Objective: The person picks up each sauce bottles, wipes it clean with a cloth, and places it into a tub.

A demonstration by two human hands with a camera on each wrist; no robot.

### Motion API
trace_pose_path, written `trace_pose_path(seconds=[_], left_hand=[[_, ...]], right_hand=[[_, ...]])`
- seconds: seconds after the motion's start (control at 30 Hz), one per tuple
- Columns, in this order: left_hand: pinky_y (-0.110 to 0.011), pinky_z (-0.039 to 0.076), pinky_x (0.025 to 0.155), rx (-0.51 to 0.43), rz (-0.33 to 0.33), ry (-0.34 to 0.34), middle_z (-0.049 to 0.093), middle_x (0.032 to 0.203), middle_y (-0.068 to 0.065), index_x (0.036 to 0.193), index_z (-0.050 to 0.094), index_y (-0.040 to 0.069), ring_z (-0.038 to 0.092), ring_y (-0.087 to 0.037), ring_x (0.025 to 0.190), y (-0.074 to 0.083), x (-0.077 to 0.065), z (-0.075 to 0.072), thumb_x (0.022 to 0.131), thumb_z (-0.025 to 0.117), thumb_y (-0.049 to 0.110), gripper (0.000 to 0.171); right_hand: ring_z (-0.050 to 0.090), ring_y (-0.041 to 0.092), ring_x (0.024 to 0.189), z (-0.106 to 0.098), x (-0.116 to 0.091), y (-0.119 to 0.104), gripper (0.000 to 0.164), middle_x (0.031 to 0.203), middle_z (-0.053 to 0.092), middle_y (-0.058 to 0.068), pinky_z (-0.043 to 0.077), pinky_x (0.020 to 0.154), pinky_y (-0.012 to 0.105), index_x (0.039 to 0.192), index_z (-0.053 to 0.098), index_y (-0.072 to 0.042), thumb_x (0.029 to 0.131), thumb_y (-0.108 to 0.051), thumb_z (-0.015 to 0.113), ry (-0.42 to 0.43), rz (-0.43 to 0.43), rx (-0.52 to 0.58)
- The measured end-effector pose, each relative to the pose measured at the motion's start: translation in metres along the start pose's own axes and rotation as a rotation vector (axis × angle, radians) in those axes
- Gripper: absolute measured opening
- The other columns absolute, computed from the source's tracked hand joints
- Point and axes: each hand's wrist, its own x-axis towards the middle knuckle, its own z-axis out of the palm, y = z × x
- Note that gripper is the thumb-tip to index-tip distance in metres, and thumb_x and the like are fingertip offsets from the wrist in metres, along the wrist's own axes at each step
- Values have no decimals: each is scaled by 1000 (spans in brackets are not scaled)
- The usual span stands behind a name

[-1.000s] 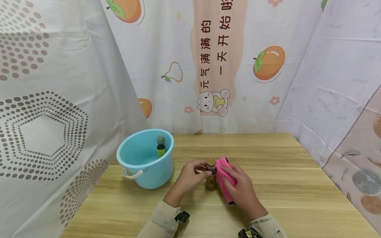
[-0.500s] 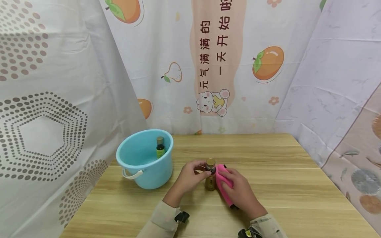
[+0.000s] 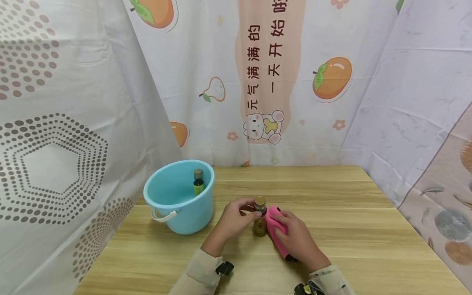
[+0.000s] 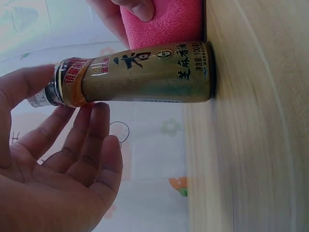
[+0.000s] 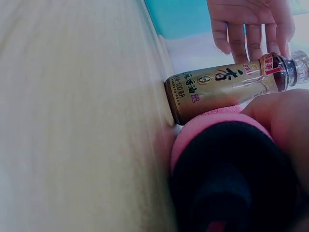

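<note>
A small sesame oil bottle [image 3: 259, 227] with a gold cap and gold label stands upright on the wooden table. My left hand [image 3: 235, 217] pinches its neck between thumb and fingers; in the left wrist view the other fingers of that hand [image 4: 63, 164] are spread loosely below the neck. Right beside the bottle, my right hand [image 3: 295, 235] grips a folded pink terry cloth [image 3: 275, 237] with black edging. Seen from the right wrist, the cloth [image 5: 193, 137] overlaps the lower side of the bottle [image 5: 217, 89], and its black end fills the foreground.
To the left stands a light blue bucket [image 3: 191, 217] with a white handle [image 3: 163, 217]. Inside it is another small bottle [image 3: 198, 184] with a gold cap and green label. Printed curtains [image 3: 221, 135] hang behind and beside the wooden table [image 3: 350, 213].
My right hand has drawn the pink cloth slightly nearer to me along the bottle's side, and the cloth now looks more bunched in the fingers. The left hand and bottle have barely moved.
</note>
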Motion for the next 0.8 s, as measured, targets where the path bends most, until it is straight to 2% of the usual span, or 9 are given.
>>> trace_pose_path(seconds=[0.2,0.33,0.57,0.8], left_hand=[[-39,56,88,-35,-29,16,71,112,12,117,72,32,68,-14,105,1,0,0,88,81,47,33],[-36,59,82,-62,-52,22,72,112,10,114,73,31,68,-17,101,1,-2,0,87,83,44,32],[-37,60,83,-67,-62,21,73,113,8,114,74,28,68,-19,103,2,-1,-1,89,82,41,30],[-37,59,87,-51,-35,3,72,116,5,118,73,23,68,-18,107,3,-1,-2,92,80,37,31]], right_hand=[[66,20,116,0,0,-1,39,132,66,5,59,95,41,131,73,-18,93,-13,76,8,-9,-3],[66,21,117,-1,-1,-2,38,131,66,5,59,94,42,130,73,-19,92,-13,78,32,-41,2],[67,22,116,-2,-1,-2,39,132,67,5,60,92,42,128,74,-19,90,-9,79,125,-148,31],[67,20,113,-1,0,1,42,131,66,3,63,86,38,129,73,-19,89,-5,79,201,-256,65]])
